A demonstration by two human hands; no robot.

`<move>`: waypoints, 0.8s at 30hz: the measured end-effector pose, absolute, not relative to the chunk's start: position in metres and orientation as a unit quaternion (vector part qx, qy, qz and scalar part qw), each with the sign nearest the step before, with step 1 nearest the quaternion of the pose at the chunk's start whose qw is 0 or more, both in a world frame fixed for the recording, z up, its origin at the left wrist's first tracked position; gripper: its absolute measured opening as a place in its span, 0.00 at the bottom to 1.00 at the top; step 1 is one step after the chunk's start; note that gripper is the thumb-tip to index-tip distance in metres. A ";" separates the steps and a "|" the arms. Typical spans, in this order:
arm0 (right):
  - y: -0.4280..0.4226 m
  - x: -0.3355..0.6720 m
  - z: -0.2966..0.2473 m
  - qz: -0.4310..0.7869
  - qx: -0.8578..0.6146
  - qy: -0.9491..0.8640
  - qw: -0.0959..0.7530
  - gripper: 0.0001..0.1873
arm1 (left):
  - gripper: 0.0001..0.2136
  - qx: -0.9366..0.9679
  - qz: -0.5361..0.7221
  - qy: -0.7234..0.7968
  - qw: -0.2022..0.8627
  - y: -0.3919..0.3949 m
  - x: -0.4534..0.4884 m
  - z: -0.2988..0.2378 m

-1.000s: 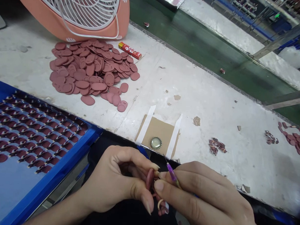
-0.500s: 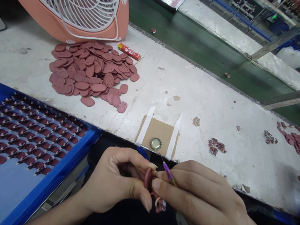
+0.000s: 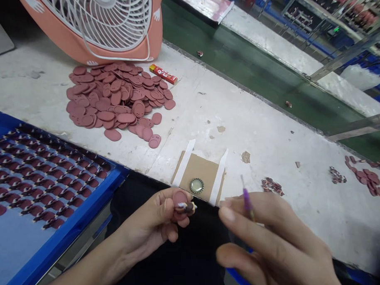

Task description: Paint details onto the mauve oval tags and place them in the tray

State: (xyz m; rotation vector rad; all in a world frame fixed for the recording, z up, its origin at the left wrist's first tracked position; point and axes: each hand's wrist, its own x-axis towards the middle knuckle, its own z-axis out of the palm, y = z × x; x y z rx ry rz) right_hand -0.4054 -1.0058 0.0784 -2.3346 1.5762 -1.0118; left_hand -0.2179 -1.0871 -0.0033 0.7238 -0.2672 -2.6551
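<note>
My left hand (image 3: 157, 224) is closed around a small pink oval piece (image 3: 180, 199) with a dark bit stuck to it, held face up near the bench's front edge. My right hand (image 3: 267, 241), a little blurred, pinches a thin purple-tipped needle tool (image 3: 246, 199) that points up, apart from the piece. A metal bottle cap (image 3: 196, 186) sits on a cardboard square (image 3: 204, 170) taped to the bench, just beyond my left hand.
A heap of pink oval pieces (image 3: 117, 96) lies on the white bench (image 3: 255, 132) by an orange fan (image 3: 97, 18) and a red pack (image 3: 163, 74). At left a blue tray (image 3: 81, 213) holds rows of finished pieces. Scraps (image 3: 272, 185) and more pieces (image 3: 368, 178) lie at right.
My hands have come apart: the left turned the pink piece face up and lifted it, and the right drew the needle tool away to the right.
</note>
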 end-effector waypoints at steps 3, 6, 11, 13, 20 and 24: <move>-1.007 -0.408 0.076 -0.366 -0.758 0.538 0.045 0.14 | 0.15 0.264 -0.952 -0.022 0.150 -1.086 -0.216 -0.003; -1.011 -0.406 0.071 -0.389 -0.741 0.544 0.067 0.12 | 0.15 0.283 -0.949 0.018 0.139 -1.084 -0.216 0.000; -1.013 -0.400 0.067 -0.404 -0.717 0.554 0.125 0.12 | 0.15 0.303 -0.943 0.028 0.133 -1.082 -0.217 0.002; -1.013 -0.398 0.068 -0.413 -0.711 0.550 0.145 0.12 | 0.15 0.298 -0.944 0.002 0.141 -1.081 -0.217 0.002; -1.014 -0.394 0.069 -0.431 -0.689 0.542 0.216 0.10 | 0.14 0.263 -0.952 -0.061 0.147 -1.079 -0.219 0.002; -1.013 -0.393 0.067 -0.427 -0.679 0.540 0.255 0.11 | 0.12 0.240 -0.958 -0.063 0.145 -1.077 -0.219 -0.001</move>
